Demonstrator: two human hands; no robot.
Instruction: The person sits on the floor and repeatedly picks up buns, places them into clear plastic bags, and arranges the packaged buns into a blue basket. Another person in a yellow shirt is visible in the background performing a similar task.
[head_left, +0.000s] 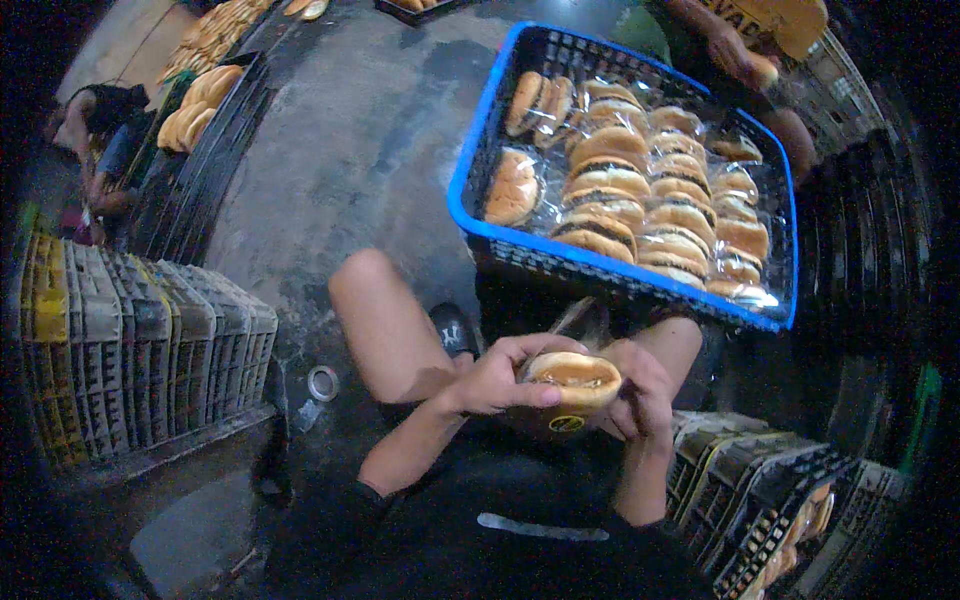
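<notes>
In front of my lap, my left hand (504, 376) grips a round bread bun (576, 379), thumb on the near side and fingers over the far side. The bun is tilted, and its upper face shows a brownish hollow or filling. Against its right end curl the fingers of my right hand (643, 390), partly hidden by shadow. Whether a clear wrapper surrounds this bun cannot be made out. Beyond my knees, a black plastic crate with a blue rim (480, 229) holds rows of dark-filled buns (604, 176), many in clear plastic bags.
Stacked plastic crates (150, 352) stand at my left; more crates (739, 480) stand at lower right. A tape roll (323, 383) lies on the floor. Another person's hand (739, 60) holds something beyond the blue-rimmed crate. A second person (101, 150) bends near large breads (199, 109) at upper left.
</notes>
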